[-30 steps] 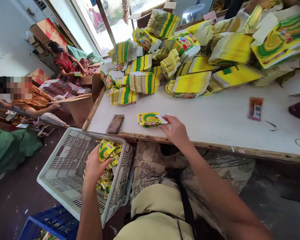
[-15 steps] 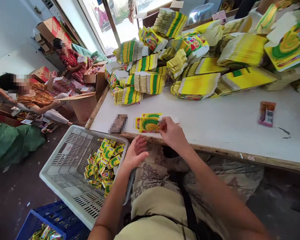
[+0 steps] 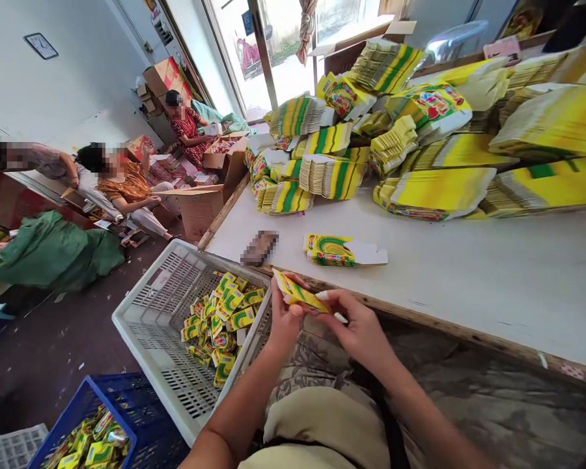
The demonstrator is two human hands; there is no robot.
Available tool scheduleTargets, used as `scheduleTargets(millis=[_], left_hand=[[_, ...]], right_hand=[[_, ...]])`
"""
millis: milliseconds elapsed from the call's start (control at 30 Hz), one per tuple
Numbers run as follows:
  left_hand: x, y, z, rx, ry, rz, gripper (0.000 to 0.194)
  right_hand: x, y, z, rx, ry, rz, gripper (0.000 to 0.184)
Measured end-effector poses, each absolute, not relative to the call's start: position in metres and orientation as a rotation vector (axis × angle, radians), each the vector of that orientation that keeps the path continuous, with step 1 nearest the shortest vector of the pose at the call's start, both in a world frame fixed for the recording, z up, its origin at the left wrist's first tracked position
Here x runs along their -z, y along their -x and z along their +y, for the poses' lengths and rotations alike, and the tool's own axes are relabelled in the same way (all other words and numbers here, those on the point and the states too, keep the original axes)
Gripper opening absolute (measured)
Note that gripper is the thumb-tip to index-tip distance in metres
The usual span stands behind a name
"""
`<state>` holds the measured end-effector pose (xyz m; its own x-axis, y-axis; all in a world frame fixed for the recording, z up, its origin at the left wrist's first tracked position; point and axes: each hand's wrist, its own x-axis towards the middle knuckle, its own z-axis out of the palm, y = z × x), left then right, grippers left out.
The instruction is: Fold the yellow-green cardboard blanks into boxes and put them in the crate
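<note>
Between my two hands, just off the table's front edge, is a small yellow and green printed carton [image 3: 300, 294]. My left hand [image 3: 286, 316] grips its left end, thumb on the near side. The fingers of my right hand [image 3: 354, 319] pinch its right end. Beyond them on the white table lies a short stack of flat cartons [image 3: 334, 251] of the same print, with white flaps to the right. A blurred-out flat object [image 3: 260, 247] lies left of that stack. Below my left arm, a light grey plastic crate [image 3: 151, 312] holds many small yellow cartons [image 3: 229, 299].
Bundles of yellow and green flat cartons [image 3: 332, 176] are heaped across the back of the table [image 3: 434, 273]. A blue crate [image 3: 137, 417] with packets stands at lower left. Several people sit at the left among cardboard boxes [image 3: 200, 208] and a green sack [image 3: 53, 254].
My right hand has brought a carton from the stack back to the table edge, and my left hand has closed on it too. The view has turned left.
</note>
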<state>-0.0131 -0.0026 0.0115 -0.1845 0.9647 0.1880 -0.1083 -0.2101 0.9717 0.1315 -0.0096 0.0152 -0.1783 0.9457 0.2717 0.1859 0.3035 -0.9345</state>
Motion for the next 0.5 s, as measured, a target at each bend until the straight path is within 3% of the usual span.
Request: scheduleTargets(millis=[167,400,500], left_hand=[[-0.020,0.033,-0.005,-1.307,-1.315,1.235,0.045],[-0.065,0.058,0.001,-0.876,-1.800,1.136,0.107],[-0.060,0.044,-0.001,-0.518,-1.955,1.180,0.099]], right_hand=[[-0.012,-0.163,-0.005,-0.764,1.100,-1.626,0.014],[-0.008,-0.184,-0.002,-0.284,1.004,-1.909,0.018],[-0.012,-0.173,-0.012,-0.290,0.862,-2.023,0.025]])
